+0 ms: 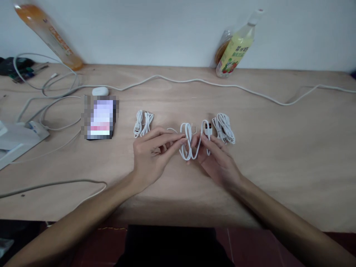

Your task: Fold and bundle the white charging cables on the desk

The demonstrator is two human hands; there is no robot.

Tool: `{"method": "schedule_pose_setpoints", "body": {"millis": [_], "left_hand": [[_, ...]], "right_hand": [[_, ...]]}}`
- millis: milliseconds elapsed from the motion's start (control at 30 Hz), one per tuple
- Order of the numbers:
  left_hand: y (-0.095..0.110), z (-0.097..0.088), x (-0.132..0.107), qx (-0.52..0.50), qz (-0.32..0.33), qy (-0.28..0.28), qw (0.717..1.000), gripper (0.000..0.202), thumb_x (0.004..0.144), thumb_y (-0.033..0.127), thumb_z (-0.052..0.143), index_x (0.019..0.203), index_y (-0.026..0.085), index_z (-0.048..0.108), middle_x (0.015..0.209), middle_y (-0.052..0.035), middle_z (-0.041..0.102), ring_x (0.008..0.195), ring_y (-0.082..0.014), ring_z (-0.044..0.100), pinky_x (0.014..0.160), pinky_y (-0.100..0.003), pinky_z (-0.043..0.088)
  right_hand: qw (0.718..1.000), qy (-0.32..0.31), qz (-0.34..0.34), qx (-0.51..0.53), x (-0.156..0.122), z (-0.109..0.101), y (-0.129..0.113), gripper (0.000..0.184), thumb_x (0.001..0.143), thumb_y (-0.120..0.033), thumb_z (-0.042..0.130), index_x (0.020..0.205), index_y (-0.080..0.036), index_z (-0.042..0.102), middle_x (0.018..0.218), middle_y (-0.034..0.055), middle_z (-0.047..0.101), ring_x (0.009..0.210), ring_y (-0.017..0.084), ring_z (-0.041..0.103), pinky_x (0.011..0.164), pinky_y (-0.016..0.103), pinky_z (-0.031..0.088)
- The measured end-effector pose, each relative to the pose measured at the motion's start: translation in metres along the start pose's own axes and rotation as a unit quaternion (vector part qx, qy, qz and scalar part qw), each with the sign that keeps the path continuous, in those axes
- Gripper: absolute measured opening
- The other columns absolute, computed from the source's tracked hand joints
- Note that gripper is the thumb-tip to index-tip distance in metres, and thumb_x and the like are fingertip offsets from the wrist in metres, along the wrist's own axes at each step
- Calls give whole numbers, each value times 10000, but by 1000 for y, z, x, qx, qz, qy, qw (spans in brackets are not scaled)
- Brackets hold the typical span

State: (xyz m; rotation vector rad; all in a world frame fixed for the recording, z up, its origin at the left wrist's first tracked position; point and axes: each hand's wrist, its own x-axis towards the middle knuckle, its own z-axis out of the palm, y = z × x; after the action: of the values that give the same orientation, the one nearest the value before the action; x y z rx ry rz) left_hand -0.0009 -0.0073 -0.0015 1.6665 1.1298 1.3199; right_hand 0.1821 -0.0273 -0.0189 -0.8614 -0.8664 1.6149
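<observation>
Between my hands is a loosely coiled white USB cable (187,148), held above the wooden table. My left hand (155,152) pinches the coil's left side between thumb and fingertips. With thumb and fingers, my right hand (218,157) grips the cable's other end, where a USB plug (208,129) points up. Past my left hand lie two small bundled white cables (142,123), one showing its USB plug. A thicker bundled white cable (224,128) rests just beyond my right hand. A thin curved wire (194,129) shows behind the coil, its kind unclear.
A phone (101,118) and a white earbud case (100,91) lie at left. A long white cord (200,80) crosses the table (283,163). An orange bottle (52,37) and a yellow-labelled bottle (236,50) stand by the wall. A white box-like object (22,141) sits far left.
</observation>
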Motion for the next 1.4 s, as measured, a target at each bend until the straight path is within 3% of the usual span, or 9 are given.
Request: {"method": "schedule_pose_setpoints", "body": {"millis": [233, 533, 733, 800, 900, 1000, 1133, 1233, 1400], "left_hand": [[1, 0, 2, -30, -56, 11, 998, 65, 861, 291, 938, 901, 336, 915, 868, -16, 772, 713, -159, 588, 611, -291, 497], [-3, 2, 2, -36, 5, 8, 999, 53, 883, 229, 908, 899, 279, 899, 869, -18, 772, 688, -125, 619, 551, -235, 482], [-11, 7, 2, -60, -11, 42, 997, 301, 810, 250, 950, 864, 209, 657, 772, 42, 653, 629, -96, 607, 507, -187, 459], [-14, 7, 1, -69, -15, 49, 996, 346, 817, 270, 939, 944, 221, 621, 847, 36, 647, 705, -109, 634, 581, -205, 512], [-19, 7, 0, -88, -38, 52, 994, 300, 926, 349, 838, 1100, 224, 628, 1050, -25, 688, 947, -164, 699, 828, -301, 595], [-24, 8, -1, -161, -121, 15, 979, 329, 1016, 424, 727, 1249, 218, 619, 1208, -75, 728, 1075, -217, 733, 963, -398, 602], [-26, 11, -2, -286, -222, -85, 928, 419, 1043, 459, 708, 1356, 198, 609, 1259, -113, 786, 1114, -280, 772, 991, -472, 611], [-21, 10, -3, -330, -237, -142, 903, 484, 1041, 474, 735, 1419, 193, 619, 1247, -121, 813, 1161, -309, 772, 991, -462, 601], [-16, 9, -2, -329, -233, -189, 896, 479, 1006, 325, 816, 1436, 182, 662, 1240, -104, 820, 1181, -258, 753, 1014, -376, 582]], "right_hand": [[1000, -14, -7, 8, -1, -1, -1, 329, 928, -565, 864, 835, -264, 770, 854, 15, 616, 854, 215, 663, 684, 349, 675], [999, -46, -17, 6, -2, -2, -1, 356, 979, -566, 816, 825, -249, 771, 830, 17, 602, 858, 218, 666, 736, 359, 678], [996, -76, -37, 11, -3, -4, 5, 331, 1058, -508, 736, 869, -240, 784, 878, 25, 652, 840, 204, 665, 779, 369, 668], [996, -73, -38, 27, -3, -5, 6, 323, 1047, -504, 754, 866, -238, 785, 866, 17, 648, 821, 197, 661, 778, 366, 667], [996, -69, -26, 54, -2, -6, 5, 316, 1039, -504, 769, 870, -237, 774, 862, 12, 655, 812, 190, 660, 769, 353, 661], [993, -76, -9, 86, 0, -7, 1, 331, 1044, -507, 764, 858, -233, 763, 869, 11, 667, 814, 174, 657, 745, 307, 643], [988, -77, 17, 133, 1, -6, -6, 311, 1054, -449, 754, 834, -229, 752, 858, 4, 665, 800, 153, 653, 730, 270, 630], [985, -70, 33, 154, 1, -5, -9, 331, 1080, -429, 705, 818, -229, 736, 856, 13, 671, 826, 160, 672, 730, 270, 632], [986, -61, 55, 145, 0, -6, -10, 358, 1100, -441, 656, 819, -228, 712, 857, 18, 664, 834, 172, 705, 742, 282, 643]]}}
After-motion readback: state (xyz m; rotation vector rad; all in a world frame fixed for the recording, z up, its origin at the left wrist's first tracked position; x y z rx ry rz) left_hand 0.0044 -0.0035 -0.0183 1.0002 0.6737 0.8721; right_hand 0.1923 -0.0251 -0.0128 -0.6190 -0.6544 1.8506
